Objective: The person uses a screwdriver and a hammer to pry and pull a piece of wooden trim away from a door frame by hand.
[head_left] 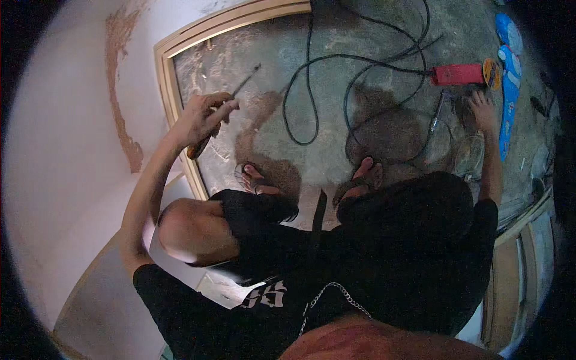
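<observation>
My left hand point(208, 115) is closed around a screwdriver point(203, 145) with an orange-brown handle. Its long dark shaft points away to the upper right, above the floor by the wooden frame. On the right, my right hand point(482, 111) reaches down with its fingers spread and nothing visible in them. Just beyond its fingertips lies a red angle grinder point(457, 74) with a yellow-orange disc point(492, 74) at its right end. A black cord point(366, 59) runs from the grinder's left end. Beside my right hand lies a slim silvery metal tool point(437, 115), its kind unclear.
The cord loops over the stained concrete floor point(330, 108) ahead of my sandalled feet. A pale wooden frame point(165, 72) borders a white wall point(66, 108) on the left. A long blue-and-white package point(510, 90) lies at the right, near scattered debris and wooden boards point(510, 288).
</observation>
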`<action>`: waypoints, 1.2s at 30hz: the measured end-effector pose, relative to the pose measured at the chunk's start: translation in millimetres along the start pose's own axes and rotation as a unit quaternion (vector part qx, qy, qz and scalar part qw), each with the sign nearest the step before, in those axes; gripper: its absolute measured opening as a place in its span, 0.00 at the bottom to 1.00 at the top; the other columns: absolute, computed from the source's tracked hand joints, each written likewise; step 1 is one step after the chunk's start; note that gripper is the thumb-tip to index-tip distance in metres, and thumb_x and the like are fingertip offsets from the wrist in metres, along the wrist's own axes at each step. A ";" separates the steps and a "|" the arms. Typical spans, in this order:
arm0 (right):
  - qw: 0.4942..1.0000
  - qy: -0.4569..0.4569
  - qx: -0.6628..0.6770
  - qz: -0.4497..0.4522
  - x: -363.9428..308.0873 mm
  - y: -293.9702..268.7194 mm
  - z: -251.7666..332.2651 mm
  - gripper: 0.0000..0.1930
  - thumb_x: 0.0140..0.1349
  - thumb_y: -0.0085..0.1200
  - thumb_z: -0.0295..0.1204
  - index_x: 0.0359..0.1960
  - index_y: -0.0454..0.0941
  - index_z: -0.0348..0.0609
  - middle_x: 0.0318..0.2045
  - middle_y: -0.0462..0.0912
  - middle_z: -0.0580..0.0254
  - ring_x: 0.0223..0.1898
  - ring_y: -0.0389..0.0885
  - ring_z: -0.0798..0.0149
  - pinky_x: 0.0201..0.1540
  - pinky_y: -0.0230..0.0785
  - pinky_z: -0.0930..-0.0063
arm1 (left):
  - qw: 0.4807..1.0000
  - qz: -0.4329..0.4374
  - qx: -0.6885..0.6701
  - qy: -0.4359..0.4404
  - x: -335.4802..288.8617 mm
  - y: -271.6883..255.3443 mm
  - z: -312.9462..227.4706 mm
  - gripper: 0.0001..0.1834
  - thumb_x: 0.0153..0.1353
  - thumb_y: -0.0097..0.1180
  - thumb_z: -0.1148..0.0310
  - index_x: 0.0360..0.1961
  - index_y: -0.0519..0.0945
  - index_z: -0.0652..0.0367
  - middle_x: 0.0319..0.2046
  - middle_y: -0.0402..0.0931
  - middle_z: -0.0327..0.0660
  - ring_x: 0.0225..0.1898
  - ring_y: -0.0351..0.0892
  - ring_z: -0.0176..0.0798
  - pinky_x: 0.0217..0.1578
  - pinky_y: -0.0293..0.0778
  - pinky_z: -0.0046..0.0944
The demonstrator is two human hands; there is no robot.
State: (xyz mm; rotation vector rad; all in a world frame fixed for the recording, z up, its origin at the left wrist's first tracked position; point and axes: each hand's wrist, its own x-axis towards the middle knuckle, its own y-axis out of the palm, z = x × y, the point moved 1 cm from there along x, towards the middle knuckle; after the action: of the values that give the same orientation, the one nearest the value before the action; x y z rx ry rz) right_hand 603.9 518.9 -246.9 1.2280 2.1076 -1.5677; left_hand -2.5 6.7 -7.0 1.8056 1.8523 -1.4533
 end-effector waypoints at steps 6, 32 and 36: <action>0.997 -0.023 0.058 0.046 -66.1 -48.1 12.5 0.26 0.60 0.56 0.34 0.61 0.72 0.44 0.59 0.74 0.49 0.61 0.69 0.47 0.63 0.63 0.55 | 0.984 -0.060 0.145 0.088 -25.2 -0.7 6.2 0.17 0.71 0.49 0.60 0.36 0.77 0.67 0.21 0.75 0.53 0.24 0.77 0.54 0.30 0.71 0.49; 0.832 -0.195 0.417 -0.309 -43.7 -386.8 277.1 0.17 0.62 0.55 0.28 0.54 0.74 0.44 0.39 0.82 0.48 0.39 0.83 0.48 0.39 0.75 0.60 | 0.986 0.015 0.016 0.163 -93.0 -1.9 -24.9 0.17 0.66 0.50 0.66 0.54 0.73 0.61 0.20 0.75 0.48 0.22 0.77 0.47 0.29 0.72 0.45; 0.821 -0.188 0.453 -0.293 -59.6 -370.6 277.6 0.18 0.63 0.51 0.26 0.55 0.71 0.39 0.35 0.82 0.47 0.37 0.84 0.48 0.40 0.76 0.60 | 0.979 0.008 0.028 0.201 -85.6 -1.2 -14.2 0.18 0.67 0.51 0.65 0.54 0.73 0.62 0.19 0.74 0.46 0.20 0.77 0.43 0.27 0.73 0.44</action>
State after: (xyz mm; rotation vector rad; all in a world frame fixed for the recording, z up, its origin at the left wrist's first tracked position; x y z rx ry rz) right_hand 290.9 221.2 -69.8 0.2976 1.5248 -2.9878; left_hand 24.8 -40.2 60.7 2.2739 1.9766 -1.2096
